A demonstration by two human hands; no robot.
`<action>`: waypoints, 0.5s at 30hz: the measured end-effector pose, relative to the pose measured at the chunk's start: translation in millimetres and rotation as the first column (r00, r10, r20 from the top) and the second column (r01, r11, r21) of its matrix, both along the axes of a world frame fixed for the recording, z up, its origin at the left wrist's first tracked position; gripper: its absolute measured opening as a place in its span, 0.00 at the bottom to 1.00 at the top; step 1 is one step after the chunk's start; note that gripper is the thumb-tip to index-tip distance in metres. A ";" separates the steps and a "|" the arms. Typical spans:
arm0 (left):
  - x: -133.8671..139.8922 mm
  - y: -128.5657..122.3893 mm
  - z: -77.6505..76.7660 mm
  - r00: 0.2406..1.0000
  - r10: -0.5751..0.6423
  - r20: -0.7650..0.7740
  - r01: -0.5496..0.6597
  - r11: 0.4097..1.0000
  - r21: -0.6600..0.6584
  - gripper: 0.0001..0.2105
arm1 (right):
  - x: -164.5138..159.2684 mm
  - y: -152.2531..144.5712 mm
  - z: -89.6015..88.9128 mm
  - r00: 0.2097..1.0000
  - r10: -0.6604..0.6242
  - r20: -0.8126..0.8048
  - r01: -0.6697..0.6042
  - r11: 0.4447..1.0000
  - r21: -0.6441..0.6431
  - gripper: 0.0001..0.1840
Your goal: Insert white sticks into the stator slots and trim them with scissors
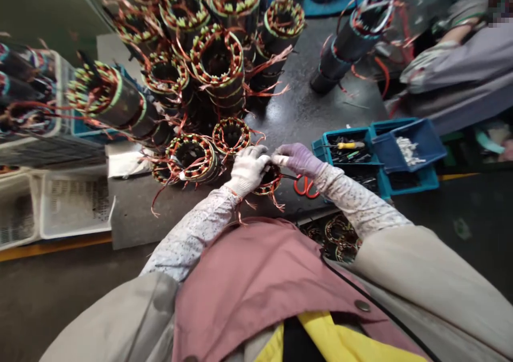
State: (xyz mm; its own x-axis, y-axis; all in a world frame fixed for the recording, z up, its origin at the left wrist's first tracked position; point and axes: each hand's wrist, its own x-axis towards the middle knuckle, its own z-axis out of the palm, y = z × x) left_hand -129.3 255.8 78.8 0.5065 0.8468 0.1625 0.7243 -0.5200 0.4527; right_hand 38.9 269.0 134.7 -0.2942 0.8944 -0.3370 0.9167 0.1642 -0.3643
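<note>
My left hand (pixel 249 168), in a white glove, rests over the near rim of a motor stator (pixel 269 184) with copper windings. My right hand (pixel 298 159), in a purple glove, reaches the same rim from the other side, its fingertips pinched together close to the left ones. Both sets of fingers are closed, but what lies between them is too small to make out. Loose copper wire ends hang from the stator's front. Red-handled scissors (pixel 306 186) lie just right of it. Two more stators (pixel 193 159) stand to the left and behind.
Stacks of wound stators (pixel 218 62) crowd the table's back left. Blue bins (pixel 348 151) with small black parts, a yellow-handled tool (pixel 349 145) and white pieces sit right. White crates (pixel 76 201) stand left. A co-worker's gloved hand (pixel 427 65) shows at upper right.
</note>
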 end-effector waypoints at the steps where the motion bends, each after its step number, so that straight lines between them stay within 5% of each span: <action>1: 2.6 0.8 -3.3 1.000 -0.015 0.007 0.015 1.000 0.016 0.11 | 2.9 -2.5 1.2 1.000 -0.024 -0.008 0.024 0.999 0.026 0.15; 5: 6.4 4.8 -7.8 0.989 -0.135 -0.057 0.142 0.982 0.125 0.13 | 5.6 -21.8 3.0 0.988 0.036 0.149 -0.069 0.973 0.220 0.18; 10: 12.6 11.4 11.4 0.927 -0.296 -0.230 0.329 0.937 0.120 0.14 | 10.6 -38.9 -2.3 0.969 0.148 0.200 -0.183 0.968 0.169 0.17; 15: 37.6 9.3 24.6 0.975 -0.140 -0.172 0.119 0.985 -0.126 0.11 | 9.7 -53.4 -2.7 0.905 0.260 0.337 -0.316 0.941 0.123 0.23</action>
